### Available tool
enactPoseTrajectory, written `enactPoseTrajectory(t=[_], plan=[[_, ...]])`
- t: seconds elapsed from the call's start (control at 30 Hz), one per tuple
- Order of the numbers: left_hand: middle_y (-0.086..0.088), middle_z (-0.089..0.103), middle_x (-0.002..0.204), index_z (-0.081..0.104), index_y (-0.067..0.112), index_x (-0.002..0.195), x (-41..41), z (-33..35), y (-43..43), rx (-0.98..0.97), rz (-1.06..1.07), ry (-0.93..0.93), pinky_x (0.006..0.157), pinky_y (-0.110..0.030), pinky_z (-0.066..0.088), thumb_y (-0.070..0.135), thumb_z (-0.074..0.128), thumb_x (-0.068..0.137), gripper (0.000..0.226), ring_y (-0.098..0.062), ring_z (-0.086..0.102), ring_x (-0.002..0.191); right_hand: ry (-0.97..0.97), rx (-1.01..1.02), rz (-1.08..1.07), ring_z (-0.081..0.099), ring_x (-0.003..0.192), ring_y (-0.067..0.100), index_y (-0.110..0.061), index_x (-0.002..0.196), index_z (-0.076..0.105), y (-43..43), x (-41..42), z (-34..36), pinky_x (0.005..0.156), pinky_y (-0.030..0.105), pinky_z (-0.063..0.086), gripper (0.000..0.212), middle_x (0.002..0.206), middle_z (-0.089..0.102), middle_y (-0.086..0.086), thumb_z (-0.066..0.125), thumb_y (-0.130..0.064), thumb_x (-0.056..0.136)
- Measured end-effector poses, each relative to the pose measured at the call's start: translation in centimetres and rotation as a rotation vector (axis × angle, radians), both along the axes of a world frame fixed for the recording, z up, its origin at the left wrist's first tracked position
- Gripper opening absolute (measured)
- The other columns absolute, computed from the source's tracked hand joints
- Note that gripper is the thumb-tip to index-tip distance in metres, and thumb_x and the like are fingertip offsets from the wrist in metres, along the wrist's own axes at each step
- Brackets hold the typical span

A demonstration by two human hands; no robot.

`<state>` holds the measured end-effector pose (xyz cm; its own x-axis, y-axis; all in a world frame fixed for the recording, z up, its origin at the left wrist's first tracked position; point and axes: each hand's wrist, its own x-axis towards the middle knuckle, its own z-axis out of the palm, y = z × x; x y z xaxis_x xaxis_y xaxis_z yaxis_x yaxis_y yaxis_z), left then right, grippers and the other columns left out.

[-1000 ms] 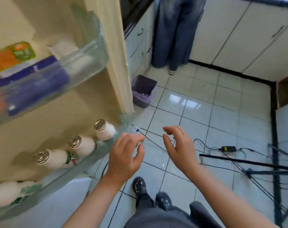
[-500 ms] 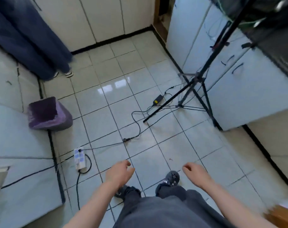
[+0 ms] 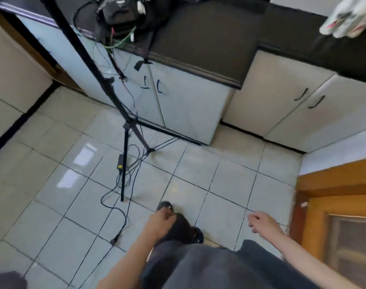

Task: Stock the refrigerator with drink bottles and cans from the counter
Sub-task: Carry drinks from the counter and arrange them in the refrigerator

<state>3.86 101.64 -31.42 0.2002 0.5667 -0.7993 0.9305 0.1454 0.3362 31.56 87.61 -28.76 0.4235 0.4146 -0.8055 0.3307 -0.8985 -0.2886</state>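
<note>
At the left of the scene a black tripod (image 3: 107,86) stands on the tiled floor, with cables (image 3: 115,197) trailing near its feet, between the person and the far cabinets. Near the bottom, the left hand (image 3: 161,223) hangs over the person's leg, fingers loosely curled and holding nothing. The right hand (image 3: 263,223) hangs well apart to its right, also loosely curled and empty. The dark counter (image 3: 209,38) runs along the far side. The only drinks in view are a cluster of white bottles (image 3: 345,19) at its far right end (too blurred to tell whether they stand or lie, so their long axis cannot be read). The refrigerator is not in view. The bottles lie far from both hands and to their right, so the right hand is the nearer one. The step in hand looks like the walk to the counter for a load. The reach would run forward and rightward, away from the tripod's legs.
</note>
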Motion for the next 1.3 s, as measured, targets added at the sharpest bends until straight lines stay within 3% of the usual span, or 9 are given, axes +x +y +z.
enactPoseTrajectory(t=[0.13,0.23,0.47,0.73,0.87,0.97,1.07,1.2,1.3], plan=[[-0.006,0.065,0.112,0.062,0.015,0.113,4.7,-0.9,4.5,-0.032,-0.115,0.031,0.077,-0.022,0.036,0.037,0.051,0.093,0.032,-0.022,0.058,0.102,0.042,0.012,-0.194,0.063,0.089,0.025,-0.002,0.097,0.062,-1.1,2.5,-0.2,0.073,0.029,0.043,0.026,0.095,0.066,0.012,0.042,-0.019,0.096],[-0.008,0.061,0.097,0.059,0.014,0.094,9.7,-1.7,7.9,-0.059,-0.247,0.017,0.081,-0.029,0.042,0.031,0.048,0.096,0.02,-0.022,0.057,0.092,0.064,0.039,-0.416,0.061,0.084,0.02,-0.009,0.1,0.059,-1.6,4.9,-0.5,0.065,0.024,0.042,0.021,0.093,0.064,0.006,0.042,-0.021,0.099],[-0.012,0.061,0.095,0.056,0.01,0.088,26.1,-0.6,16.2,-0.125,-0.382,-0.079,0.092,-0.038,0.047,0.035,0.048,0.092,0.026,-0.028,0.059,0.095,-0.011,0.029,-0.741,0.059,0.077,0.015,-0.005,0.107,0.059,0.0,13.7,0.3,0.056,0.018,0.04,0.021,0.091,0.064,0.006,0.046,-0.018,0.098],[-0.01,0.062,0.119,0.058,0.01,0.111,44.9,-0.9,22.3,-0.047,-0.868,-0.035,0.083,-0.027,0.04,0.034,0.049,0.095,0.03,-0.026,0.057,0.108,-0.14,0.174,-0.917,0.064,0.082,0.018,-0.012,0.1,0.062,5.7,23.7,2.2,0.08,0.031,0.048,0.017,0.089,0.067,0.003,0.048,-0.022,0.097],[-0.031,0.056,0.12,0.052,-0.012,0.113,50.7,-1.6,22.8,-0.091,-0.844,-0.028,0.087,-0.038,0.044,0.03,0.047,0.098,0.045,-0.039,0.055,0.11,-0.118,0.181,-0.991,0.064,0.08,0.017,-0.016,0.097,0.062,6.0,26.8,1.4,0.078,0.028,0.049,0.013,0.086,0.066,-0.003,0.05,-0.021,0.096],[-0.023,0.059,0.121,0.055,-0.003,0.116,54.1,-2.1,22.4,-0.112,-0.847,-0.007,0.082,-0.032,0.043,0.032,0.046,0.098,0.04,-0.033,0.057,0.108,-0.098,0.15,-0.984,0.064,0.083,0.016,-0.016,0.099,0.063,5.3,30.7,0.2,0.074,0.024,0.048,0.013,0.088,0.067,-0.003,0.05,-0.019,0.095],[-0.014,0.06,0.119,0.057,0.004,0.117,56.0,-2.1,21.2,-0.127,-0.798,0.009,0.091,-0.031,0.043,0.029,0.046,0.098,0.032,-0.028,0.056,0.11,-0.058,0.113,-0.892,0.062,0.092,0.017,-0.012,0.103,0.064,4.3,35.8,-0.7,0.089,0.033,0.049,0.017,0.097,0.066,0.001,0.05,-0.019,0.095],[-0.01,0.055,0.08,0.051,0.016,0.076,59.0,-1.1,19.9,-0.108,-0.575,-0.042,0.076,-0.035,0.046,0.02,0.048,0.092,0.017,-0.023,0.055,0.08,-0.081,0.128,-0.715,0.062,0.091,0.013,-0.021,0.1,0.063,4.4,44.7,-0.4,0.092,0.038,0.049,0.015,0.093,0.066,-0.005,0.049,-0.023,0.096],[0.0,0.058,0.077,0.053,0.018,0.075,63.5,0.7,19.9,-0.038,-0.437,-0.146,0.068,-0.03,0.044,0.022,0.049,0.093,0.019,-0.017,0.059,0.075,-0.167,0.266,-0.66,0.062,0.09,0.016,-0.022,0.1,0.062,6.5,52.0,1.0,0.088,0.038,0.05,0.011,0.092,0.066,-0.005,0.052,-0.021,0.096]])
